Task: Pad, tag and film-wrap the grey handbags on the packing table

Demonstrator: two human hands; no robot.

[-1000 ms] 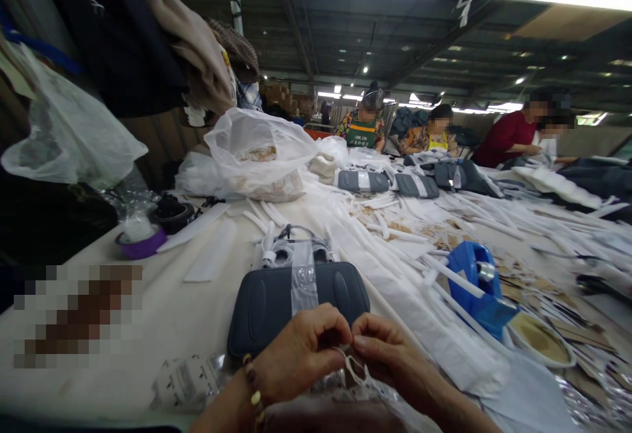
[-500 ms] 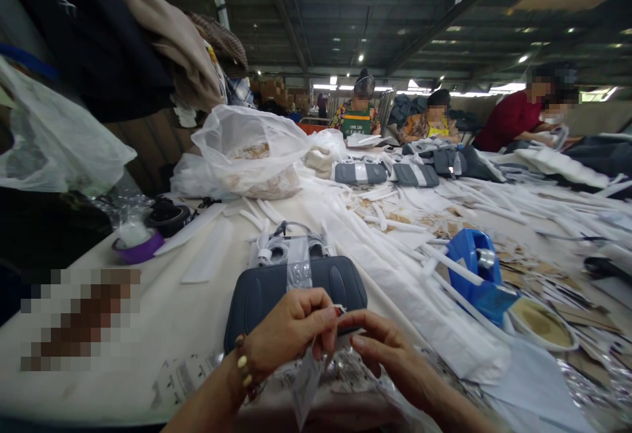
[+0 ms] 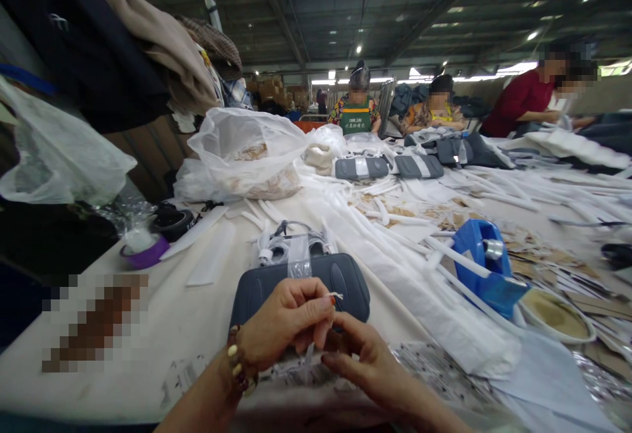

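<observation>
My left hand, with a beaded bracelet at the wrist, is closed in a pinch. A short white string pokes out between its thumb and fingertips. My right hand is just below and to the right, its fingers bent and its thumb apart from them; its index finger meets the left fingertips. I see nothing in it. Under both hands lies a clear printed plastic bag, a twist of which rises beneath the left hand. Behind them a dark grey padded case lies flat, with coiled grey tubing and a clear wrapped band across it.
A blue tape dispenser and a round tan-filled tub stand to the right. White strips cover the table's right side. At left are a purple tape roll and a big plastic bag. Several people work across the table.
My right hand has come in leftward and under my left hand, its fingertips now against it. The hanging plastic strip is mostly hidden now. The view has shifted slightly.
</observation>
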